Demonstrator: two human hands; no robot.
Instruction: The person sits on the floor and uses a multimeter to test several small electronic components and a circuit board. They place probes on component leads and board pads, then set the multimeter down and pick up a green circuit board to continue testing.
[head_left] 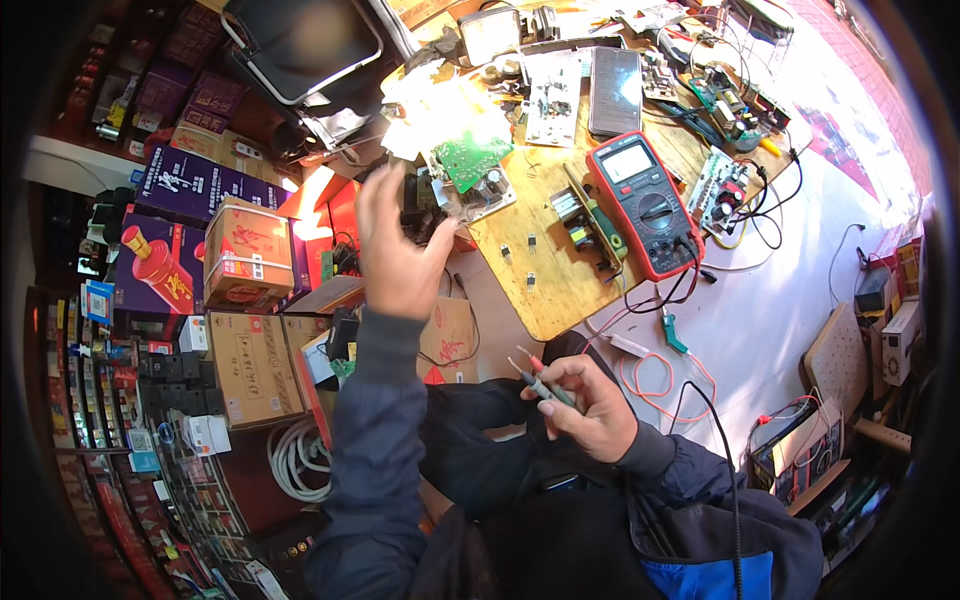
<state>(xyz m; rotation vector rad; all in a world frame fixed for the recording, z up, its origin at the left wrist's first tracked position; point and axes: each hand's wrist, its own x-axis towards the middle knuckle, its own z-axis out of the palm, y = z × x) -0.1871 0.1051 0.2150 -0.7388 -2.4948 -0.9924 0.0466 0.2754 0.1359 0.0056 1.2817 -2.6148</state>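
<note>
My right hand (597, 410) holds a pair of multimeter probes (545, 385), one red and one dark, their metal tips side by side and pointing up and left. My left hand (398, 255) is raised at the table's left edge, thumb and fingers apart, beside a green circuit board (468, 162). Dark parts sit partly behind its fingers; whether the fingertips touch them I cannot tell. A red multimeter (650, 205) with a lit display lies on the wooden table (555, 310). Three small black transistors (532, 243) rest to its left.
A phone (615, 92) and more circuit boards (553, 98) cover the table's far part. Beside the multimeter is a board with a heat sink (590, 225). Cartons (250, 255) are stacked on the left, above coiled grey cable (298, 462). Test leads (665, 385) hang right of my right hand.
</note>
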